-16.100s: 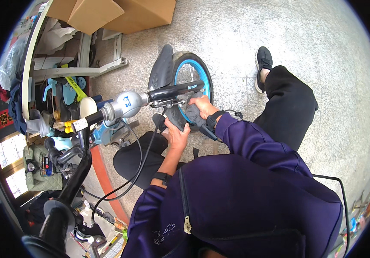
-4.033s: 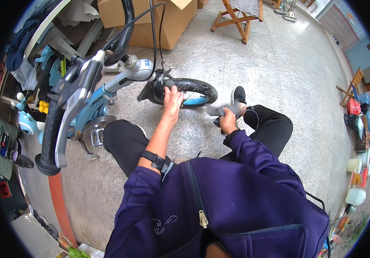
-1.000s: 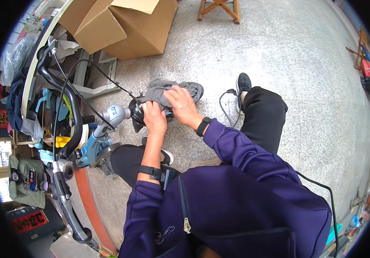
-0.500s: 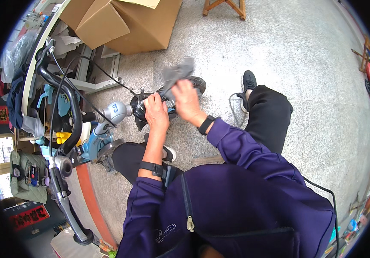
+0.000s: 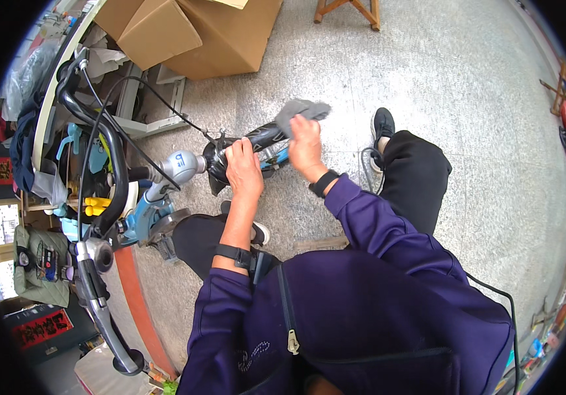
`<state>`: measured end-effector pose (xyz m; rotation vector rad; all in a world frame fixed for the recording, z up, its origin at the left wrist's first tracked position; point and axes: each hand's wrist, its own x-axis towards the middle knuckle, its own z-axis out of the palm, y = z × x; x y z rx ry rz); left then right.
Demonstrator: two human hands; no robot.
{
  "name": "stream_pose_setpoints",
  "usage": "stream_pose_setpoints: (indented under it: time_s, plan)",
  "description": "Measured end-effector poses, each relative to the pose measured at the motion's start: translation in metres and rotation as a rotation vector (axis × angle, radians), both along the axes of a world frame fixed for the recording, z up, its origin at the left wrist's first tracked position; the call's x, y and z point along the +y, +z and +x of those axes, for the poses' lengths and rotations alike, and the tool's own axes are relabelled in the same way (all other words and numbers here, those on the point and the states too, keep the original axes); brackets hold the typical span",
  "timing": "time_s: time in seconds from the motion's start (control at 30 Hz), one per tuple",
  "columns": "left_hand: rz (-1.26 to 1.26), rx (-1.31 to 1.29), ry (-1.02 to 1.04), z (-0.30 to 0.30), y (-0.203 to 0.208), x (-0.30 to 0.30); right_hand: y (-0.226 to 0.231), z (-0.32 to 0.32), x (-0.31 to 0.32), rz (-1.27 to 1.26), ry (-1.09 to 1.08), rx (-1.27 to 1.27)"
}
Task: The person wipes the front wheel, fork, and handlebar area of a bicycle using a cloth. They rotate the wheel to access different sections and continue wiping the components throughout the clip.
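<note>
A small bicycle is on my left, its black curved handlebar and silver headset joined to a light blue frame. My left hand is closed over the black part at the top of its front wheel, beside the brake; the fingertips are partly hidden. My right hand pinches a crumpled grey cloth at the wheel's far end. Between the hands lies the wheel's black curved top with pale markings; I cannot tell whether this is tyre or mudguard. A blue strip runs alongside.
An open cardboard box stands at the far left, near a wooden stool's legs. Black cables arch over the handlebar. Clutter and a pale-edged table line the left side. My legs straddle the work spot; a shoe stands at right.
My right hand has moved away from my left and to the right, taking the grey cloth along and uncovering more of the wheel. My left hand has stayed nearly in place.
</note>
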<state>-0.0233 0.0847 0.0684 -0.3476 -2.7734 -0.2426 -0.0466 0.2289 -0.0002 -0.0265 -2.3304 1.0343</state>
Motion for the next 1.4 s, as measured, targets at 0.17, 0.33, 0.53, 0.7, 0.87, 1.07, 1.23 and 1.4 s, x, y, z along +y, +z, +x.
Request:
stream_pose_setpoints:
  time_s: [0.17, 0.33, 0.53, 0.7, 0.87, 1.07, 1.23, 1.4]
  plan:
    - [0.171, -0.065, 0.066, -0.003, -0.004, -0.005, 0.020, 0.025, -0.039, -0.195, 0.484, 0.032]
    - [-0.019, 0.011, 0.002, -0.003, -0.005, -0.009, 0.022, 0.003, -0.011, -0.730, 0.348, -0.238]
    - [-0.147, -0.005, -0.060, -0.001, 0.000, -0.002, 0.024, -0.010, 0.030, -0.317, 0.004, -0.266]
    - [-0.188, -0.053, -0.077, -0.006, -0.001, 0.001, 0.003, 0.011, -0.001, 0.069, 0.176, -0.084]
    - [-0.204, -0.074, -0.092, -0.018, 0.001, 0.000, -0.037, -0.018, 0.023, 0.013, 0.029, -0.133]
    - [-0.168, -0.098, -0.078, -0.019, 0.005, 0.000, -0.074, -0.033, 0.049, -0.304, -0.080, -0.744]
    - [-0.154, -0.084, -0.063, -0.022, 0.003, -0.003, -0.027, -0.024, 0.003, -0.296, -0.108, -0.134]
    - [-0.165, -0.118, -0.037, -0.026, 0.004, -0.003, 0.013, -0.012, -0.021, -0.020, 0.213, -0.062]
